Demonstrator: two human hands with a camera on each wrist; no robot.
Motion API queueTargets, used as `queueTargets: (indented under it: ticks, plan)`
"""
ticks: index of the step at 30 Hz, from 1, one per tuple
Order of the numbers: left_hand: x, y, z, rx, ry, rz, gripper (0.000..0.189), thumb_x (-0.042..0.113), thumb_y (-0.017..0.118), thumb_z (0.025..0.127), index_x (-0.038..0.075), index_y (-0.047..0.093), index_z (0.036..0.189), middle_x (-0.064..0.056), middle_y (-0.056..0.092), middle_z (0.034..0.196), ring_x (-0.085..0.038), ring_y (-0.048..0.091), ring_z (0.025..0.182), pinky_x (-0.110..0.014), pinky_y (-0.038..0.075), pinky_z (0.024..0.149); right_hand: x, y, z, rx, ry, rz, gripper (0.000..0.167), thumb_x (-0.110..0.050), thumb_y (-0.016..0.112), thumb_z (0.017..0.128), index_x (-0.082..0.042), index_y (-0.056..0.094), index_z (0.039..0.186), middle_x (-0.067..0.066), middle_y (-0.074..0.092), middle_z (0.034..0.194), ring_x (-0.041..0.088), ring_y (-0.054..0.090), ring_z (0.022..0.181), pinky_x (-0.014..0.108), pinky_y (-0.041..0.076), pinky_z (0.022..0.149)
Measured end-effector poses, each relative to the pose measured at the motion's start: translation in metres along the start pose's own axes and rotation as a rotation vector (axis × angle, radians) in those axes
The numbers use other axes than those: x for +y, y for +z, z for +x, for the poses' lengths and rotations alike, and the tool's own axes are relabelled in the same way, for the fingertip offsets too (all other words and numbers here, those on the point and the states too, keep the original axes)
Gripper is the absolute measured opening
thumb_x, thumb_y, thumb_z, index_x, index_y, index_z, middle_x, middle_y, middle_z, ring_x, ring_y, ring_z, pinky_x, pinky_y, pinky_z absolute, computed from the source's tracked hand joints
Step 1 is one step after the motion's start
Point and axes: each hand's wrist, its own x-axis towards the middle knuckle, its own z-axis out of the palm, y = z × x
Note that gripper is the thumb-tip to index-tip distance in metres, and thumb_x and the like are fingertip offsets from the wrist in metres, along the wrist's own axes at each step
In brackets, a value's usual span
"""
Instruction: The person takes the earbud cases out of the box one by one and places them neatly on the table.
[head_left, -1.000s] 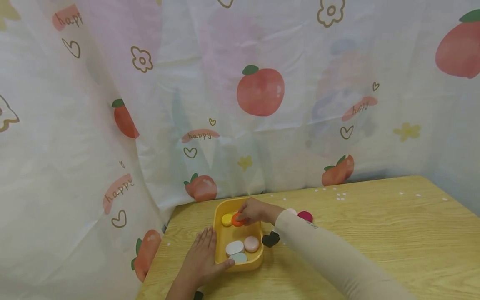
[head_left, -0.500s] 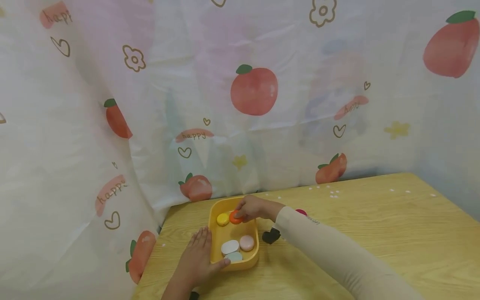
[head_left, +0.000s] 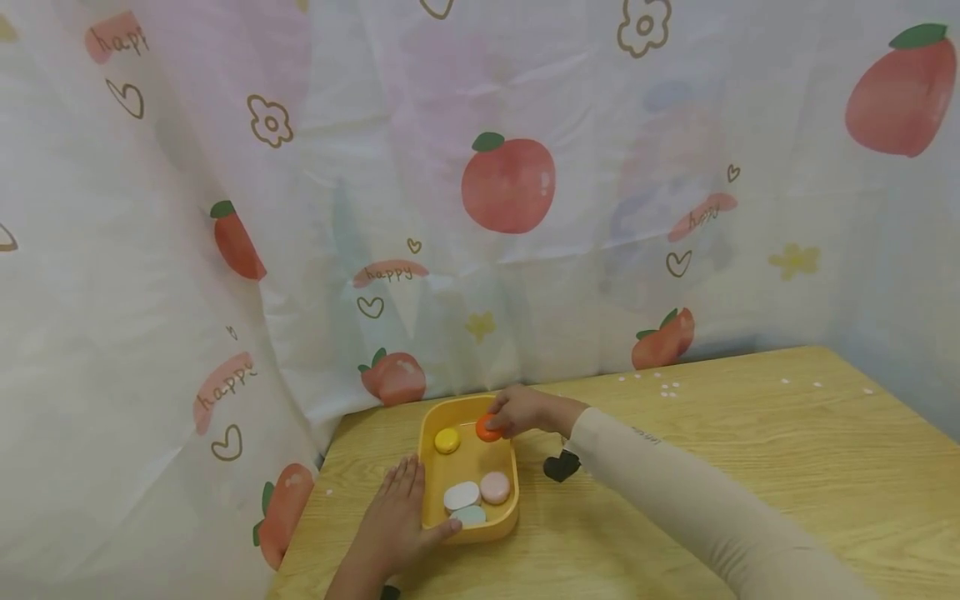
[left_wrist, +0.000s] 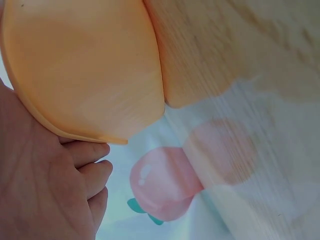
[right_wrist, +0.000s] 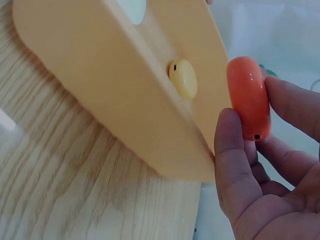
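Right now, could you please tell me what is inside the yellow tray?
In the tray lie a yellow disc, white oval piece, pink disc and pale green oval piece. The right hand, pinching an orange disc over it, hides the far right corner in the head view.

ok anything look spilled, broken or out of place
Nothing looks plainly broken. The white specks scattered on the far side of the table stand out, like spilled bits, though they may just be surface marks. The small dark mark on the orange piece also shows on the yellow piece, so likely isn't damage.
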Motion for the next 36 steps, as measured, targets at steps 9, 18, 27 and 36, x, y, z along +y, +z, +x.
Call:
queueTargets:
  ticks: [9,18,27,36]
  plan:
    - [-0.001,0.002,0.0,-0.004,-0.009,-0.008,0.113,0.083,0.036,0.083,-0.009,0.026,0.149,-0.024,0.021,0.156,-0.034,0.017,0.144,-0.049,0.014,0.116,0.004,-0.012,-0.008,-0.001,-0.013,-0.009,0.03,-0.003,0.07,0.087,0.009,0.064,0.113,0.011,0.067,0.098,0.021,0.067,0.087,0.036,0.056,0.079]
    - [-0.001,0.001,0.0,0.002,-0.007,-0.011,0.113,0.082,0.037,0.084,-0.009,0.026,0.149,-0.024,0.021,0.156,-0.035,0.017,0.144,-0.049,0.014,0.116,0.011,-0.023,-0.011,0.009,-0.008,-0.013,0.026,-0.001,0.069,0.087,0.01,0.064,0.11,0.011,0.067,0.095,0.019,0.066,0.084,0.034,0.056,0.077]
    - [-0.001,0.004,0.001,-0.002,-0.007,-0.017,0.111,0.081,0.038,0.084,-0.008,0.027,0.149,-0.023,0.021,0.156,-0.034,0.017,0.144,-0.048,0.013,0.116,0.026,-0.046,-0.021,0.015,-0.02,-0.045,0.026,-0.004,0.068,0.088,0.009,0.066,0.11,0.01,0.068,0.095,0.019,0.065,0.084,0.035,0.056,0.077]
    - [-0.001,0.002,-0.001,0.009,-0.001,-0.032,0.109,0.078,0.043,0.085,-0.009,0.028,0.148,-0.025,0.022,0.155,-0.035,0.018,0.144,-0.051,0.015,0.115,0.037,-0.067,-0.039,0.062,0.009,-0.097,0.036,-0.005,0.067,0.088,0.011,0.06,0.12,0.013,0.066,0.103,0.022,0.065,0.09,0.038,0.055,0.082]
